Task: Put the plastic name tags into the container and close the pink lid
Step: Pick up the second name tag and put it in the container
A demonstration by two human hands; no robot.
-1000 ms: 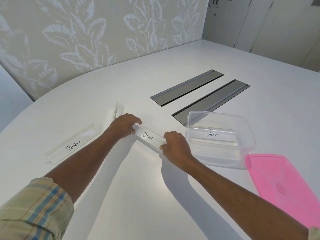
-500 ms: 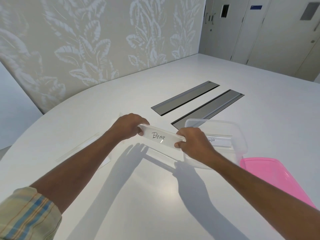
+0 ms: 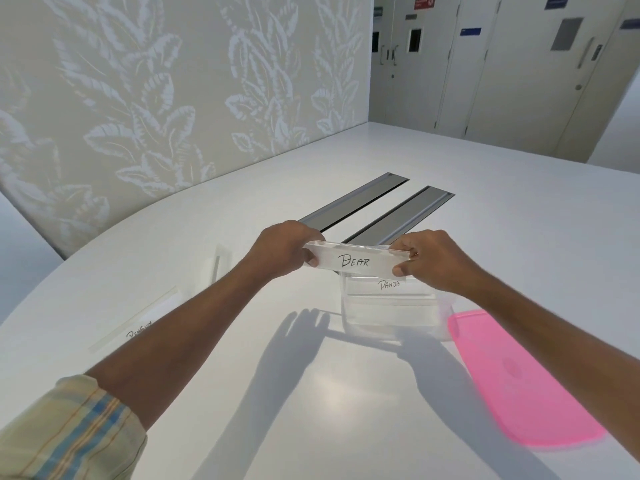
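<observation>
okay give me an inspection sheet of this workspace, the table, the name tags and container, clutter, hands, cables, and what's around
Surface: white table, two grey hatch covers set in it.
Job's things: Bear tag held above the clear container; Panda tag already inside; Penguin tag and one more tag on the table at left; pink lid flat on the table, right of the container.
Clutter: nothing seen.
Grippers: left hand and right hand each pinch one end of the Bear tag.
Cables: nothing seen.
Surroundings: leaf-patterned wall, pale doors behind.
</observation>
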